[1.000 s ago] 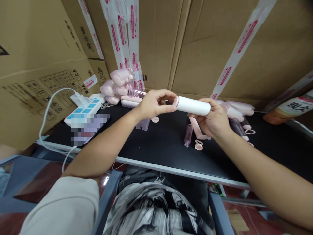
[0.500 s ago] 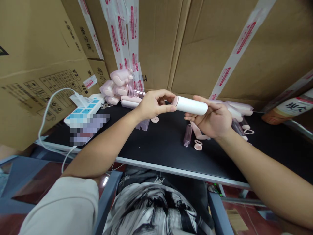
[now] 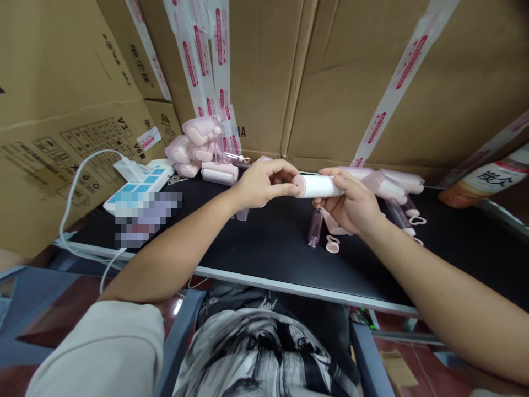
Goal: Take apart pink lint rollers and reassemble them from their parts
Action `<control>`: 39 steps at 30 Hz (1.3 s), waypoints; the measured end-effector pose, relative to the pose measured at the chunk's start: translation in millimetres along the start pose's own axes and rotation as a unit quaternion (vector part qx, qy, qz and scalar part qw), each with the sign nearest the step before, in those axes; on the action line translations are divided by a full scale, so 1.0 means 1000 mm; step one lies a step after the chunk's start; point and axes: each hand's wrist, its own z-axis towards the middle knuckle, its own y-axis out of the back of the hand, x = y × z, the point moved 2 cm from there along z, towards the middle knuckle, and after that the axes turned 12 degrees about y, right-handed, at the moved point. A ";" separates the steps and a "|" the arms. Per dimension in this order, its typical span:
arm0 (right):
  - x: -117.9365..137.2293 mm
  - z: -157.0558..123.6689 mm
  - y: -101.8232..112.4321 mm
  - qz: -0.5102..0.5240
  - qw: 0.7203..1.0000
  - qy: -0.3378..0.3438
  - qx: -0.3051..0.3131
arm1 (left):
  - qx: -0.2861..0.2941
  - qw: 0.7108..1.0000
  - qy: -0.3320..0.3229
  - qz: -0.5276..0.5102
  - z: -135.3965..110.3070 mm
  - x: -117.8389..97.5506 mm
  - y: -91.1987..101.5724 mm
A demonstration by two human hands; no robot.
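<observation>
Over the black table, both hands hold a white lint roller (image 3: pixel 319 186) with a pink end cap, level and side-on. My left hand (image 3: pixel 270 183) pinches the pink end between thumb and fingers. My right hand (image 3: pixel 351 198) is wrapped round the other end, thumb on top, hiding that end. Below the right hand lie a clear pinkish handle (image 3: pixel 315 227), a small pink ring piece (image 3: pixel 333 244) and a pink curved part (image 3: pixel 333 221) partly covered by the hand. Under the left wrist a translucent purple piece (image 3: pixel 243 214) shows in part.
Several pink-cased rollers (image 3: pixel 202 132) are piled at the back left; others (image 3: pixel 388 186) lie at the right with clear handles (image 3: pixel 399 215). A power strip (image 3: pixel 138 184) with a white cable and a bottle (image 3: pixel 487 179) flank them. Cardboard boxes (image 3: pixel 264 77) wall the back.
My right hand has gone from open fingers under the roller to a closed grip with the thumb over it. The roller has turned to lie more level.
</observation>
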 end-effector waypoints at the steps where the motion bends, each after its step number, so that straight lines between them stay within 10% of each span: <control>1: 0.000 -0.001 -0.001 -0.004 1.000 0.006 0.000 | 0.009 1.000 0.009 -0.004 0.000 0.002 -0.001; 13: 0.010 0.000 0.001 -0.096 0.993 0.072 0.008 | 0.064 0.977 0.057 0.193 -0.002 -0.002 0.014; 20: 0.001 0.008 0.011 -0.030 0.997 0.031 -0.070 | 0.124 0.809 0.149 0.555 -0.005 0.013 0.019; 25: -0.010 0.009 0.011 -0.033 0.998 -0.021 -0.053 | 0.144 0.781 0.145 0.590 -0.008 0.021 0.003; 33: -0.011 -0.005 0.006 -0.264 0.956 0.113 0.066 | 0.124 0.789 0.091 0.595 -0.006 0.017 0.001; 39: -0.012 -0.017 -0.004 -0.381 0.907 0.122 0.134 | 0.001 0.952 0.065 0.300 0.003 0.008 0.001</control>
